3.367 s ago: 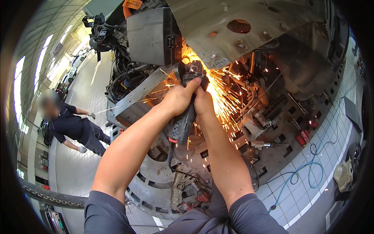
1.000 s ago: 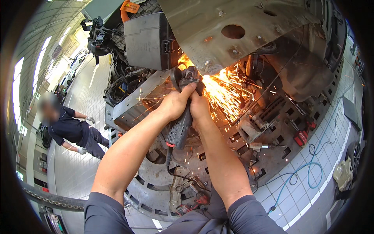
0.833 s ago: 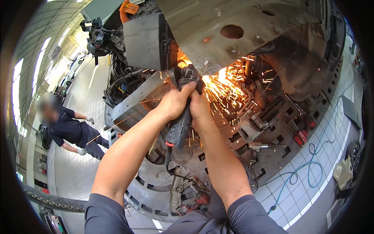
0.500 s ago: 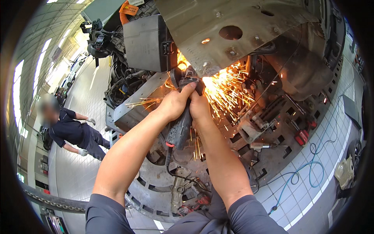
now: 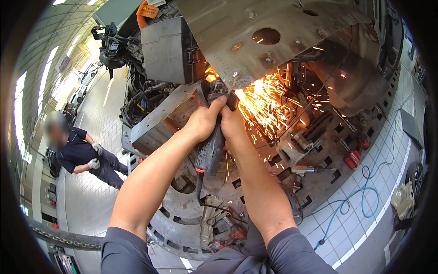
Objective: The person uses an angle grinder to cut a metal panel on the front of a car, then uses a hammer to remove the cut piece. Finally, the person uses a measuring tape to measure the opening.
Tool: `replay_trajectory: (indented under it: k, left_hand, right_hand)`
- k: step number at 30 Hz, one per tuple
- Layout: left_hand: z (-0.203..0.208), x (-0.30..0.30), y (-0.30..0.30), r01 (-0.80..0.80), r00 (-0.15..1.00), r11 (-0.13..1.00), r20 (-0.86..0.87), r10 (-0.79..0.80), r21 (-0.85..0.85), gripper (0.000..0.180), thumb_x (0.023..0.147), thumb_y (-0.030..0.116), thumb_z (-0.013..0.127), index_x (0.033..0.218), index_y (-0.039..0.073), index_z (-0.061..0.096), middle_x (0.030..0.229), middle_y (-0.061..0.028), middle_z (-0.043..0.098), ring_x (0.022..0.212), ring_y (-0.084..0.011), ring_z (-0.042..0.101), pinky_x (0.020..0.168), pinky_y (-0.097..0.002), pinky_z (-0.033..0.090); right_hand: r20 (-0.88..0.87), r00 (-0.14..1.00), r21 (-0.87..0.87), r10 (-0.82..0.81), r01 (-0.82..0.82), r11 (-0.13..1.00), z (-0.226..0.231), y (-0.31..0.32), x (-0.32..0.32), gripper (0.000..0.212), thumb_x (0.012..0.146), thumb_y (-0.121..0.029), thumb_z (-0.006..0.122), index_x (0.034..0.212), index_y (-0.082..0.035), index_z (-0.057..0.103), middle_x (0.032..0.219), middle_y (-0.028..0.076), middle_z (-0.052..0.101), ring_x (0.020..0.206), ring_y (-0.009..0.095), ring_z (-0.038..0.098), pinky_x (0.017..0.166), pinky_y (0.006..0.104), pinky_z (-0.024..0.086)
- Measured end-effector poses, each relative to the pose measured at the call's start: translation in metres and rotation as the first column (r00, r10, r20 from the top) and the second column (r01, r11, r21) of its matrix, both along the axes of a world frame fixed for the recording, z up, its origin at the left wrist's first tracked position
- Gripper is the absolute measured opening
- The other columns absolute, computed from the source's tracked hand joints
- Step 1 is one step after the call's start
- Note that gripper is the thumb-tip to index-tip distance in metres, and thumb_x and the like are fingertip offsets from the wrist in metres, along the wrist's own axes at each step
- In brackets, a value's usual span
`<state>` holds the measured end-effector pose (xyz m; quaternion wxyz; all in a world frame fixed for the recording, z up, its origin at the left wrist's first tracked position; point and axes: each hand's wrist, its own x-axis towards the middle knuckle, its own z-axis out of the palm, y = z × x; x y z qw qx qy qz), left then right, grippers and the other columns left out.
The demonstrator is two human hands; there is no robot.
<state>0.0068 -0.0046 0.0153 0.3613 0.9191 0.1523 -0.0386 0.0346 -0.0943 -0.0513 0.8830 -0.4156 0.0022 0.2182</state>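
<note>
Both of my hands are wrapped round a dark angle grinder (image 5: pixel 210 154), its body sloping down toward me. My left hand (image 5: pixel 202 122) grips it near the head, thumb stretched over the top. Close against it on the other side, my right hand (image 5: pixel 233 124) holds the same tool. The grinder's head sits just below the lower edge of a bent grey sheet-metal panel (image 5: pixel 292 41). Bright sparks (image 5: pixel 264 105) spray out to the right, and a glow shows behind the head. A cut metal rail (image 5: pixel 157 122) lies to the left of my hands. The exact contact point is hidden.
A black box (image 5: pixel 166 50) stands beyond the rail. Below lies a slotted metal platform (image 5: pixel 182 239) with a cordless drill (image 5: pixel 235 230) and a red tool (image 5: pixel 352 158). Blue hose (image 5: pixel 377 201) coils on the tiles. At the left stands a gloved person (image 5: pixel 84 153).
The grinder and my hands stay nearly in place, and the sparks still fly right. At the left, the other person's hands have come together in front of the body. The view has shifted slightly.
</note>
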Motion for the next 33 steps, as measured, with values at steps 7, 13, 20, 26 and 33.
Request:
replay_trajectory:
  k: [7, 13, 20, 26, 33]
  left_hand:
    - [-0.009, 0.001, 0.005, -0.011, 0.998, 0.998, 0.057, 0.014, -0.065, 0.087, 0.089, 0.067, 0.034, 0.108, -0.013, 0.062, 0.101, -0.0244, 0.065, 0.096, -0.0255, 0.062, 0.089, -0.0333, 0.044]
    - [-0.005, 0.0, 0.006, 0.0, 1.0, 0.995, 0.025, 0.003, -0.102, 0.086, 0.089, 0.067, 0.035, 0.108, -0.012, 0.062, 0.101, -0.026, 0.065, 0.098, -0.0266, 0.061, 0.091, -0.033, 0.043]
    - [-0.013, 0.005, 0.012, 0.031, 0.998, 0.996, 0.063, -0.026, -0.078, 0.083, 0.089, 0.067, 0.033, 0.107, -0.009, 0.063, 0.099, -0.0298, 0.065, 0.101, -0.0319, 0.061, 0.092, -0.0352, 0.042]
    - [-0.001, -0.001, 0.001, 0.016, 0.999, 0.996, 0.044, -0.012, -0.085, 0.085, 0.089, 0.067, 0.033, 0.105, -0.012, 0.062, 0.099, -0.0308, 0.065, 0.102, -0.0321, 0.062, 0.094, -0.0345, 0.042]
    - [-0.001, 0.003, 0.009, 0.043, 0.999, 0.986, 0.034, -0.038, -0.164, 0.08, 0.09, 0.064, 0.036, 0.107, -0.009, 0.064, 0.1, -0.0202, 0.065, 0.093, -0.0209, 0.059, 0.089, -0.0306, 0.043]
  right_hand:
    - [0.039, 0.999, -0.013, -0.003, 0.004, 1.0, -0.001, 0.001, 0.001, 0.041, 0.089, -0.035, 0.061, 0.099, 0.004, 0.064, 0.086, 0.008, 0.065, 0.074, 0.016, 0.06, 0.067, 0.0318, 0.049]
    - [0.09, 0.993, 0.033, -0.073, 0.07, 0.997, -0.001, 0.006, -0.001, 0.037, 0.09, -0.031, 0.062, 0.1, 0.004, 0.063, 0.087, 0.008, 0.065, 0.074, 0.016, 0.061, 0.066, 0.0326, 0.05]
    - [0.048, 0.997, 0.004, -0.069, 0.068, 0.998, -0.002, 0.006, -0.001, 0.043, 0.088, -0.034, 0.063, 0.093, 0.009, 0.064, 0.084, 0.011, 0.065, 0.072, 0.018, 0.061, 0.064, 0.0324, 0.049]
    - [0.019, 0.997, 0.01, -0.073, 0.073, 0.997, 0.0, 0.004, -0.002, 0.039, 0.088, -0.031, 0.063, 0.089, 0.009, 0.065, 0.081, 0.01, 0.066, 0.07, 0.016, 0.061, 0.062, 0.0326, 0.049]
    - [0.055, 0.99, 0.064, -0.126, 0.122, 0.99, 0.004, 0.006, 0.0, 0.038, 0.087, -0.03, 0.064, 0.086, 0.009, 0.066, 0.078, 0.01, 0.066, 0.068, 0.015, 0.06, 0.06, 0.0332, 0.048]
